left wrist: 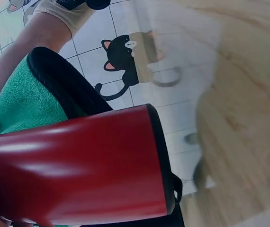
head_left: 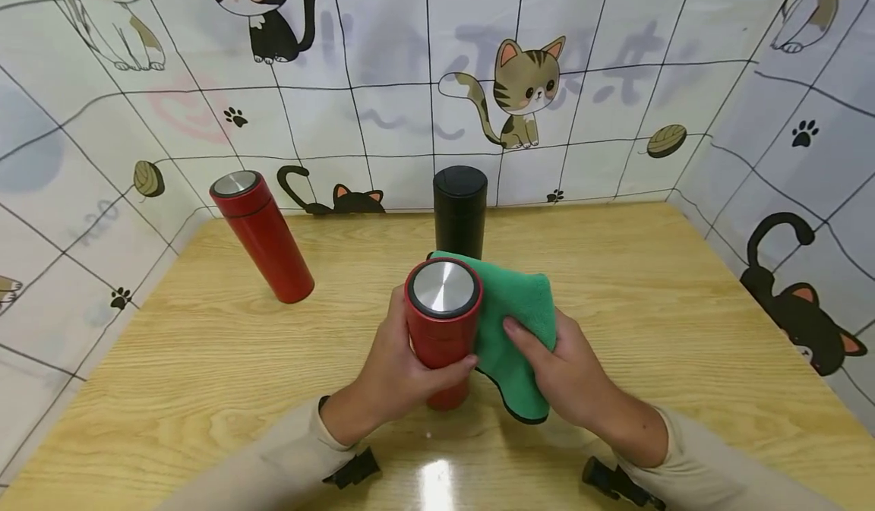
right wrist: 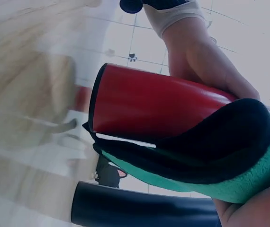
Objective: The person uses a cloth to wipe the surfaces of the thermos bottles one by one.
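A red vacuum flask with a silver-topped lid is upright in front of me. My left hand grips it round the body, thumb across the near side. In my right hand a green microfibre cloth with black edging is pinched, thumb on top. The cloth lies against the flask's right and far sides. Seen from the left wrist, the flask's lower body looks smooth, and its dark-rimmed base appears slightly off the table. From the right wrist, the folded cloth covers part of the flask.
A black flask stands just behind the held one, partly hidden by the cloth. Another red flask stands at the back left. The wooden table meets cat-patterned walls at the back and sides.
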